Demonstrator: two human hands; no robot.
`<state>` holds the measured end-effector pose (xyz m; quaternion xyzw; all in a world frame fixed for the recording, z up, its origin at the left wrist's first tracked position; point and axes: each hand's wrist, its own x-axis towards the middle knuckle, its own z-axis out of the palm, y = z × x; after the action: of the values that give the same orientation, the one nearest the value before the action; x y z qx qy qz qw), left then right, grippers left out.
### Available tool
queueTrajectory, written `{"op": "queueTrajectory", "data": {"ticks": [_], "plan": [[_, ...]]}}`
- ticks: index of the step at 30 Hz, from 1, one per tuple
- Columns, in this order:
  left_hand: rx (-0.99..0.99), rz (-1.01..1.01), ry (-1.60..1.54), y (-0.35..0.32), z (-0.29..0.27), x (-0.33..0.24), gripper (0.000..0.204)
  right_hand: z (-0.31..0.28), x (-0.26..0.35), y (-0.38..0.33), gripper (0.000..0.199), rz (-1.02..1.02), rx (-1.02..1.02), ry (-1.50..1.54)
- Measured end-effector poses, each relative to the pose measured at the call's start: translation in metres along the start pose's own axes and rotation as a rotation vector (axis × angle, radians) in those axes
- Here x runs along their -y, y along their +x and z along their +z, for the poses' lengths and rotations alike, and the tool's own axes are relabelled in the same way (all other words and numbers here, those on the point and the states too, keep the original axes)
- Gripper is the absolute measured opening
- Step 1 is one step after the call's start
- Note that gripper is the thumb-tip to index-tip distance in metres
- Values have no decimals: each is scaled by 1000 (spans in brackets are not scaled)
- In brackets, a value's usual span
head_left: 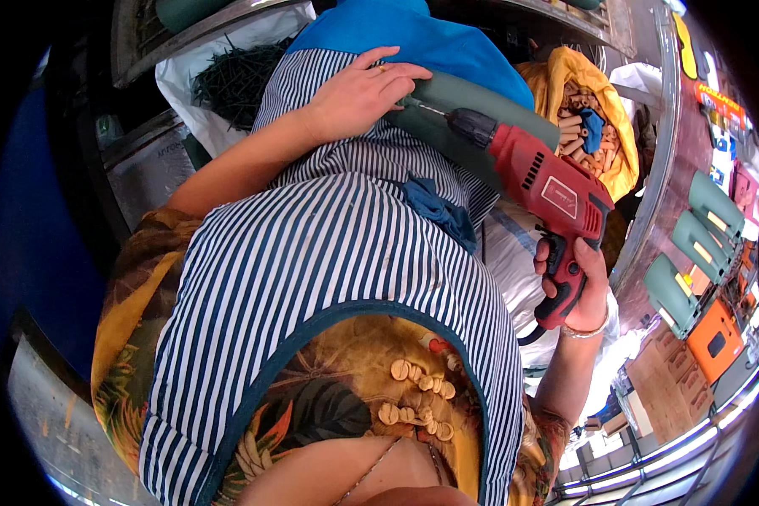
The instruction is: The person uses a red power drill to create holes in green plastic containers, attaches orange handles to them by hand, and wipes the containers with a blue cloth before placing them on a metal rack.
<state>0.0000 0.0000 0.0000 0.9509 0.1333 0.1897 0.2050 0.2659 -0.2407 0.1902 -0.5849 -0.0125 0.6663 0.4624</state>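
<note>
In my right hand (pixel 593 282) is a red and black electric drill (pixel 552 181), held by its handle and pointing up and left. Its thin bit (pixel 430 110) reaches a dark green rounded piece (pixel 514 114) lying across my lap. My left hand (pixel 363 93) grips this piece at its left end, close to the bit, with some fingers stretched over it. A small green bit of something (pixel 407 101) shows where the bit meets the piece; the contact itself is partly hidden by my fingers. A striped apron (pixel 329 244) covers my front.
A yellow sack (pixel 628 160) of short tan tubes stands beyond the drill. Thin dark green pieces (pixel 236 80) fill a white bag at the far left. A metal-framed rack (pixel 202 34) runs along the far edge. Green moulded parts (pixel 673 287) and an orange case (pixel 715 341) sit to the right.
</note>
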Motion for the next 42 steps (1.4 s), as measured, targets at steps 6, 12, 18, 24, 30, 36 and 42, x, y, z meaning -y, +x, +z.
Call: {"op": "queueTrajectory", "data": {"ticks": [6, 12, 18, 24, 30, 36, 42], "plan": [[-65, 42, -10, 11, 6, 5, 26, 1, 3, 0, 45, -33, -23, -26], [-49, 42, -12, 9, 3, 4, 26, 7, 1, -1, 41, -15, -62, -33], [-65, 33, -15, 9, 5, 5, 26, 11, 2, 0, 39, -25, -82, -63], [-59, 26, -6, 8, 7, 5, 24, 19, 2, 1, 39, -33, -115, -110], [-66, 31, -23, 15, 5, 5, 24, 21, 7, 3, 38, -41, -129, -141], [-61, 28, -49, 19, 3, 4, 23, 26, 9, 3, 37, -39, -131, -151], [-68, 29, -58, 22, 3, 2, 23, 30, 12, 3, 37, -54, -129, -178]]}}
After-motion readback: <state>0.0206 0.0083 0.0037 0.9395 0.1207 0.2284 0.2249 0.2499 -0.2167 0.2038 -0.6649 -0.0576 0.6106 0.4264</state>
